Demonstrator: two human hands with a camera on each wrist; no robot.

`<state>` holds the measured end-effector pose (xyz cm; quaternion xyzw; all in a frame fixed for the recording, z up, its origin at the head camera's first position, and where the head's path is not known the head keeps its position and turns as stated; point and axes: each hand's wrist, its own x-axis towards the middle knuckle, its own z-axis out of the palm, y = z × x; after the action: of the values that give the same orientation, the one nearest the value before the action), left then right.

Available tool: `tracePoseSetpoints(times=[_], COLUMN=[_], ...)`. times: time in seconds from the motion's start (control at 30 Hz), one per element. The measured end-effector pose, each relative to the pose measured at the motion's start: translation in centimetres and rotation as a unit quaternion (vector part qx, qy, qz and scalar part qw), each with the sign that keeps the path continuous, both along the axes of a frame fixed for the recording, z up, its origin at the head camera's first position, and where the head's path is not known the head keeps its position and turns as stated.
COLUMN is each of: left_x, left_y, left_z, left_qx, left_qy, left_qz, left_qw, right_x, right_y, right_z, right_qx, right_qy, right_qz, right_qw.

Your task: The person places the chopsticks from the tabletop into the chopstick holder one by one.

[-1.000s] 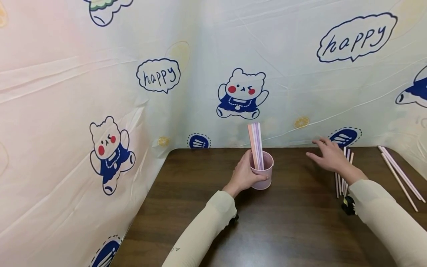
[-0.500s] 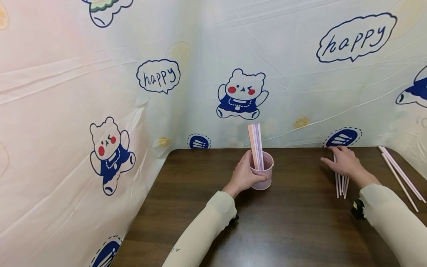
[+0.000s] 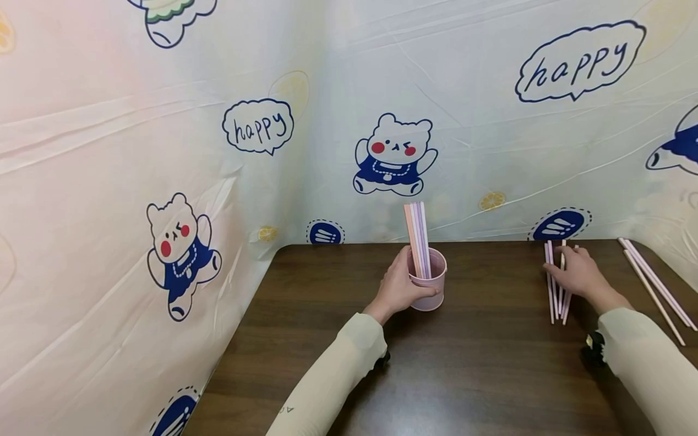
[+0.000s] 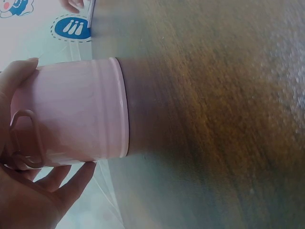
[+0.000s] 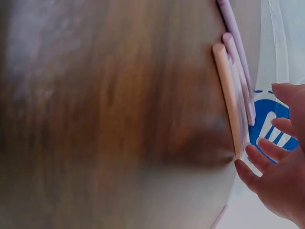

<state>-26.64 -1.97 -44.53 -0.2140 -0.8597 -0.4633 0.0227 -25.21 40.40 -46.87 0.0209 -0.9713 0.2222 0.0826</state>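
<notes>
My left hand grips a small pink bucket from its left side, thumb across the front. Several thin peach, white and lilac sticks stand in the bucket, leaning slightly left. In the left wrist view, fingers curl about the pink bucket, whose wire-like handle shows near the palm. My right hand is over a loose group of sticks on the table, hiding part of them. In the right wrist view, its fingers are loosely extended beside a peach stick and lilac ones, pinching none.
More pale pink sticks lie slanted toward the right edge of the dark wooden table. A printed cloth with bears and "happy" bubbles hangs along the back and left of the table.
My right hand has moved right and down onto the loose sticks, uncovering those on its left side. My left hand holds the bucket in the same place.
</notes>
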Motion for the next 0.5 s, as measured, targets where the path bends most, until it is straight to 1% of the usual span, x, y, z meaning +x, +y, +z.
tracePoseSetpoints(times=[0.13,0.2,0.27,0.4,0.5], left_x=[0.1,0.1,0.1,0.1,0.2], left_y=[0.0,0.0,0.1,0.1,0.1], left_z=[-0.1,-0.1,-0.2,-0.1,0.0], left_qx=[0.001,0.0,0.001,0.003,0.005], left_qy=[-0.004,-0.004,-0.004,-0.006,-0.008], left_qz=[0.001,0.002,0.004,0.003,0.002], left_qw=[1.0,1.0,1.0,1.0,1.0], right_x=[0.3,0.5,0.7,1.2,1.4], right_y=[0.7,1.1,1.4,2.1,2.3], right_z=[-0.3,-0.5,-0.5,-0.5,-0.3], right_qx=[-0.012,-0.012,-0.013,-0.017,-0.023], right_qy=[0.032,0.039,0.033,0.005,0.003], right_qz=[-0.015,-0.031,-0.054,-0.1,-0.118], right_qw=[0.999,0.999,0.998,0.995,0.993])
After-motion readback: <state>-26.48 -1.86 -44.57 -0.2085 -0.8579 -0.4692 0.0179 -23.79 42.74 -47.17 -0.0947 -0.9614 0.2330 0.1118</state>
